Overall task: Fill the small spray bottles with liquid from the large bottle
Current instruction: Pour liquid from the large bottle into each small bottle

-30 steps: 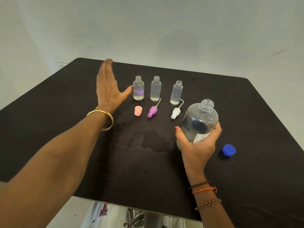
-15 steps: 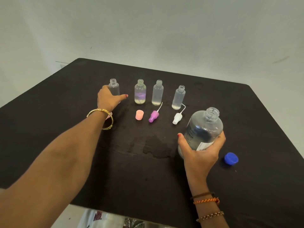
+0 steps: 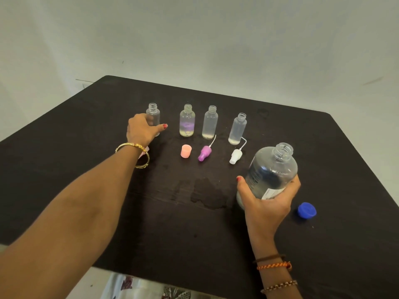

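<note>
Large bottle [image 3: 272, 171] at near right of tabletop [image 3: 86, 130], inside right hand [image 3: 266, 201]; grip wraps its lower body, thumb on the left side, fingers round the right. Bottle uncapped, long axis tilted, mouth up and slightly away. Blue cap [image 3: 306, 210] lies just right of that hand. Four small spray bottles stand upright in a far row, mouths open. Left hand [image 3: 141, 131] closes its grip round the leftmost small bottle [image 3: 153, 115], thumb out toward the second. Pink cap [image 3: 186, 151], purple sprayer [image 3: 204, 153], white sprayer [image 3: 235, 156] lie before the row.
</note>
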